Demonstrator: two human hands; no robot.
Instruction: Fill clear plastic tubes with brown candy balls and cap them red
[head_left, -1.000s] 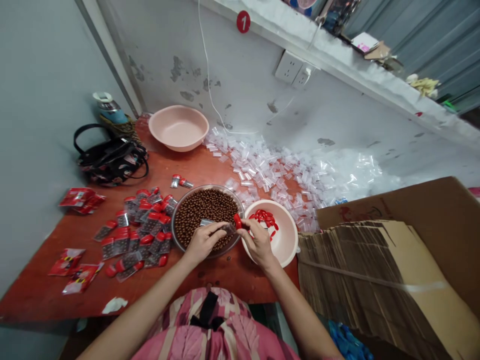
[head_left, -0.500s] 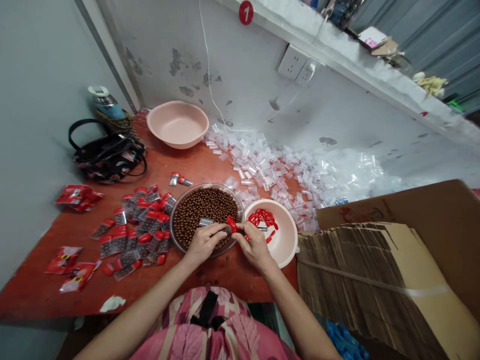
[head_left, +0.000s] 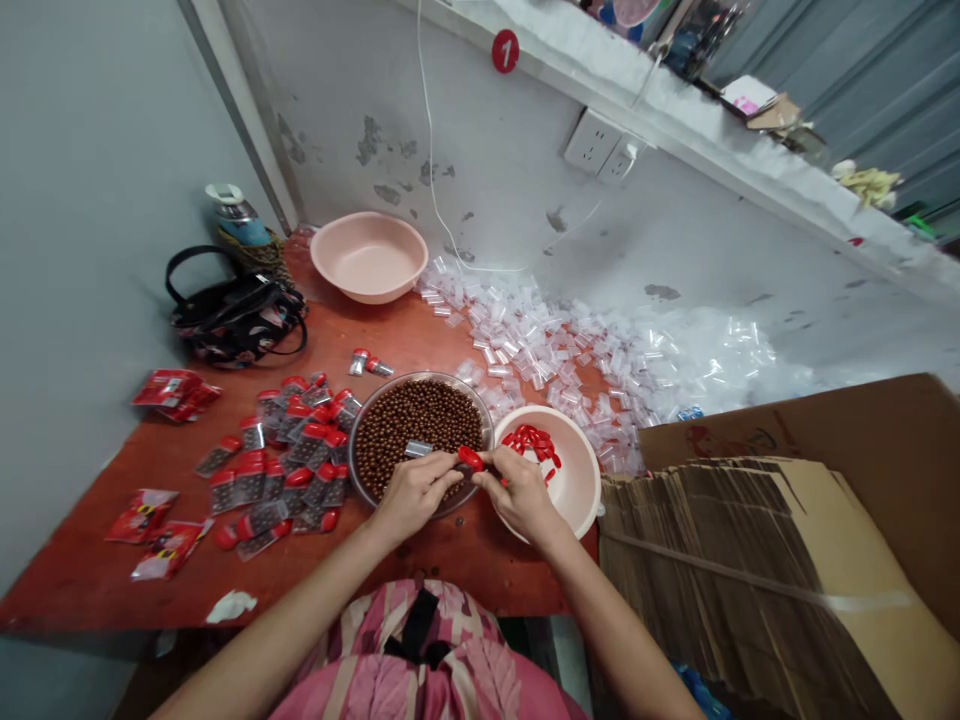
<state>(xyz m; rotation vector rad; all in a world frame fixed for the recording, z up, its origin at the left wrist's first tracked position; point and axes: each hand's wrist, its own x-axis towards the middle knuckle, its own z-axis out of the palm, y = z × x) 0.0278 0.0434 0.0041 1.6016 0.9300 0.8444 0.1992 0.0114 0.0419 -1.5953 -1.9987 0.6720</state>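
Observation:
Over the front right rim of the bowl of brown balls (head_left: 420,420), my two hands meet. My left hand (head_left: 416,497) is closed around a small clear bottle, mostly hidden by the fingers. My right hand (head_left: 525,495) pinches a red cap (head_left: 470,459) at the bottle's top. An uncapped clear bottle (head_left: 418,449) lies on the balls. Just right of the bowl stands a pale pink basin (head_left: 581,490) with loose red caps (head_left: 531,440) in it. Filled red-capped bottles (head_left: 307,445) are heaped to the left.
Many clear empty bottles (head_left: 525,340) spread along the wall. A pink basin (head_left: 369,258) and a black handbag (head_left: 238,320) stand at the back left. Red packets (head_left: 171,549) lie at the left edge. Stacked flat cardboard (head_left: 712,560) crowds the right side.
The red cap between my hands has turned from upright to lying more sideways. Both hands stay together by the bowl rim. The whole view has shifted slightly.

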